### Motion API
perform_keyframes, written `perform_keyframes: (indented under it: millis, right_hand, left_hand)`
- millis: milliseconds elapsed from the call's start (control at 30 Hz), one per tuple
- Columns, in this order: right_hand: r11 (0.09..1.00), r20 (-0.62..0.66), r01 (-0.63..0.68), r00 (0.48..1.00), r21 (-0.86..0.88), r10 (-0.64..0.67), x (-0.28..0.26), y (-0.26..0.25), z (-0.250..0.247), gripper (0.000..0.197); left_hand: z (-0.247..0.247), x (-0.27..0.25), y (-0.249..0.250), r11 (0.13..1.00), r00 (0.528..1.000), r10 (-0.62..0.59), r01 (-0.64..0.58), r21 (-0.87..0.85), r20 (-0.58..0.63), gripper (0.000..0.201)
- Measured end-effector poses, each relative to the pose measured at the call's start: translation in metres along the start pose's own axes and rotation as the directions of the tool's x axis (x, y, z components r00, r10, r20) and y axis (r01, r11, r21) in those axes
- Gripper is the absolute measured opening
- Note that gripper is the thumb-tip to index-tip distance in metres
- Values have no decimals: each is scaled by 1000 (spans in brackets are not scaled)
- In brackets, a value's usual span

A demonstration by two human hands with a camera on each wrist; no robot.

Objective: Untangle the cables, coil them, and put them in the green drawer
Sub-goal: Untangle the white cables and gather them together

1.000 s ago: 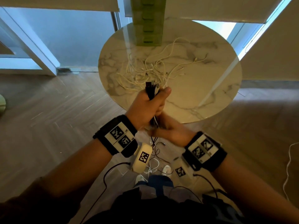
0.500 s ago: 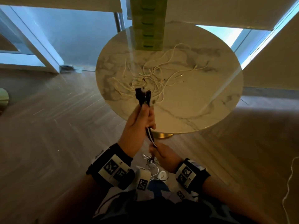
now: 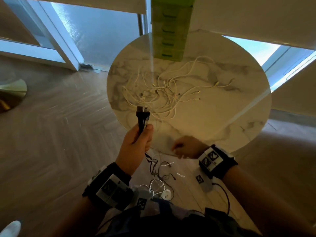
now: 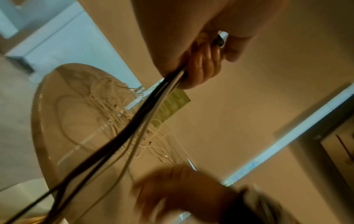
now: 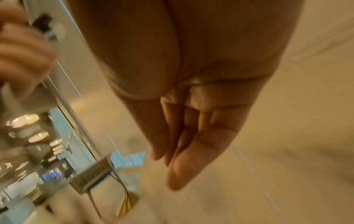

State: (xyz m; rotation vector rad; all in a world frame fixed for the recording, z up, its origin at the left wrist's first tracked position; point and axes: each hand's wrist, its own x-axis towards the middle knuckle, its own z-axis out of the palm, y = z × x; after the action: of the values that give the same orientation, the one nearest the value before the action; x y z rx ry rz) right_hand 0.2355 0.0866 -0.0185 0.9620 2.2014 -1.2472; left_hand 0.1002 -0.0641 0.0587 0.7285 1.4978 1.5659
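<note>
The left hand (image 3: 136, 142) clenches a bundle of thin black cables (image 3: 142, 117), plug ends upward, strands trailing down its long axis toward the wooden floor (image 3: 51, 134); the right hand (image 3: 186, 147), nearer the slack, is released, fingers straight; tangled white cables (image 3: 164, 93) lie on the round marble tabletop (image 3: 222, 117) before the green drawer unit (image 3: 169, 28).

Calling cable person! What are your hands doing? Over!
Left hand grips black cable bundle. Right hand empty. White cables lie tangled on round marble table.
</note>
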Motion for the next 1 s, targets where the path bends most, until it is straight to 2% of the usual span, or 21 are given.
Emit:
perform_keyframes:
  millis: [67,133,233,367,533,633,700,800,833,900,933,967,1000]
  right_hand:
    - [992,-174,117,979,37,-109,16,-27,-37,18]
    - [988,-275,154,950,-5,-150,37,-48,-64,19]
    - [986,-348,121,925,-114,-154,76,-63,-81,22]
    - [991,-479,95,868,-95,-129,117,-76,-88,27]
    - [991,-545,53,831,-120,-110,170,-80,-96,27]
    - [982,-522,-19,849,-188,-83,197,-75,-91,32]
    - [982,-538,-62,842,-181,-46,209,-70,-87,35]
    - [995,-631,-80,776,-54,28,210,-63,-92,28]
    - [998,-677,-56,734,23,57,203,-61,-97,25]
    - [978,-777,64,618,199,118,180,-60,-111,20]
    - [937,-802,166,575,307,161,164,-61,-120,17]
    - [860,-799,278,561,428,216,145,-65,-128,17]
    - [766,-783,377,568,521,253,126,-69,-134,20]
  left_hand:
    - [-1,3,2,999,1000,-5,4,-34,-26,31]
    - [-3,10,7,997,999,-20,17,-72,-48,35]
    - [-11,28,14,997,996,-24,17,-79,-90,36]
    - [-26,55,18,996,998,-26,21,-91,-49,30]
    - [-43,84,16,995,995,-100,100,9,28,33]
    - [-56,100,12,983,983,-182,181,23,39,31]
    - [-66,112,12,977,976,-211,209,30,57,32]
    - [-79,130,11,971,966,-240,241,6,94,32]
    - [-82,135,10,966,960,-255,259,-16,116,32]
    - [-85,144,8,955,947,-269,285,-77,174,32]
    - [-86,148,7,951,941,-269,293,-100,205,30]
    - [-85,151,7,948,936,-266,298,-116,232,26]
    - [-83,153,8,947,932,-259,297,-123,255,23]
